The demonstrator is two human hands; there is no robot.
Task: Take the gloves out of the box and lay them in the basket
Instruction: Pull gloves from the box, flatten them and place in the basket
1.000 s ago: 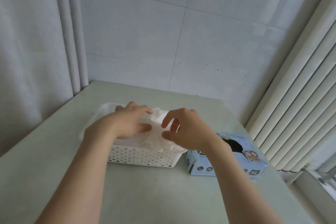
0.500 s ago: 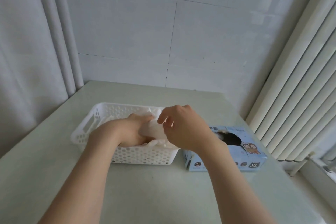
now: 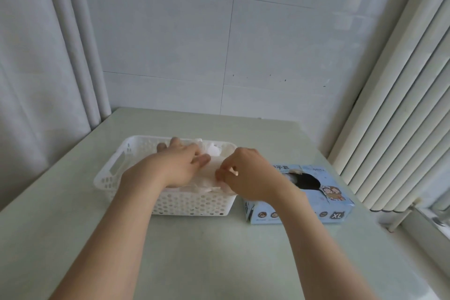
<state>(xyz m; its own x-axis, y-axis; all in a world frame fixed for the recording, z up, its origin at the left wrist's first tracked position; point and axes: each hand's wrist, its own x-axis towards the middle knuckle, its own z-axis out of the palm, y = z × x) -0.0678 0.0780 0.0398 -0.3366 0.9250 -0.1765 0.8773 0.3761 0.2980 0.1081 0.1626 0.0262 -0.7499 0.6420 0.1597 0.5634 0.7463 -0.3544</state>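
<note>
Centre frame: a person's left hand (image 3: 180, 165) presses flat, fingers straight, on a heap of white gloves (image 3: 210, 151) already lying in the perforated basket (image 3: 194, 204), while the right hand (image 3: 250, 178) pinches the heap's near edge with curled fingertips. Just right of the basket, the blue box (image 3: 328, 204) sits on the pale table (image 3: 219, 251). Something pale shows in its dark opening, so more gloves probably remain to be taken out.

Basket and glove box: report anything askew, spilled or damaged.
Nothing looks spilled or damaged. The gloves lie crumpled, not flat, heaped toward the right end of the basket, where the left hand presses them and the right hand pinches an edge. The box sits upright beside it.
</note>
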